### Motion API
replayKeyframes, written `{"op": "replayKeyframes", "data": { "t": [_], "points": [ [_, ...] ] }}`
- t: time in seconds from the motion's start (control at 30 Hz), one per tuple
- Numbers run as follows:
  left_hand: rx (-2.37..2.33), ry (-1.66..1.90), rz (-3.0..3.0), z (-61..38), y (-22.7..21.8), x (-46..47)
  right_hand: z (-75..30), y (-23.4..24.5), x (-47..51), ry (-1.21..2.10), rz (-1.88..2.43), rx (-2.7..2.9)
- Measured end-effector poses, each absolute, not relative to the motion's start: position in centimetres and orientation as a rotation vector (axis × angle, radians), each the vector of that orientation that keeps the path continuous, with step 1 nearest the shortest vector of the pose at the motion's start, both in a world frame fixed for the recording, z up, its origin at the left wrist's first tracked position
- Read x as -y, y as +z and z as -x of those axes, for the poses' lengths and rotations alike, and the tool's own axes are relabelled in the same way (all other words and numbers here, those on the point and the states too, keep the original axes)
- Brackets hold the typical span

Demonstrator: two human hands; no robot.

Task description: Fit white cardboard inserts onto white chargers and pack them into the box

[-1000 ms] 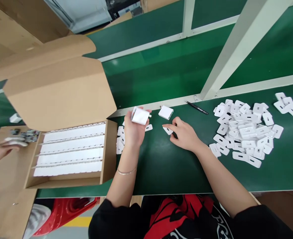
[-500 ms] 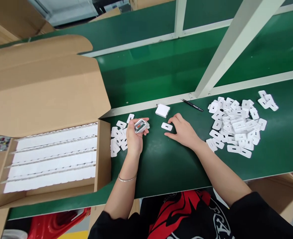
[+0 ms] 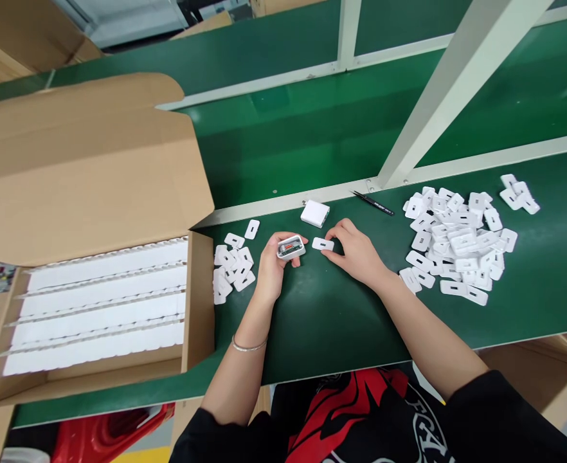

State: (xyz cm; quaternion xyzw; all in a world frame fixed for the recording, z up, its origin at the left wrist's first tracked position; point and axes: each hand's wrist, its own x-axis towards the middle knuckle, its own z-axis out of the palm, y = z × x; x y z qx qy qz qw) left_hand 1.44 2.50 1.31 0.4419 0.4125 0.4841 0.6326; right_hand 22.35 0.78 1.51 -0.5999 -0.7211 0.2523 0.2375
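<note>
My left hand (image 3: 272, 270) is wrapped round a small white housing (image 3: 291, 248), whose open end faces up and shows red and dark parts inside. To the right of it, a flat white cover plate (image 3: 323, 244) with a slot in its middle is pinched by its right end between the thumb and forefinger of my right hand (image 3: 358, 254). The plate is at or just above the green bench; I cannot tell which. Housing and plate are close together but apart. Behind them stands a closed-looking white block (image 3: 315, 213).
Slotted white plates form a large pile (image 3: 461, 238) at right and a smaller pile (image 3: 233, 265) at left. Black tweezers (image 3: 373, 203) lie by the bench's back rail. An open cardboard box (image 3: 200, 296) with white rows stands at left. A slanted post (image 3: 457, 90) rises behind.
My left hand has moved right with the housing, turning its open end upward and nearer the plate. The fingers of my right hand have closed on the plate.
</note>
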Motion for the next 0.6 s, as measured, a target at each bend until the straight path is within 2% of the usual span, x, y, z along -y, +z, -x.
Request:
{"op": "replayKeyframes", "data": {
  "t": [0.6],
  "points": [
    [-1.002, 1.102, -1.086, -0.89, 0.71, -2.64, -22.13, 1.73, -0.61, 0.571, 1.625, 2.047]
  ]
}}
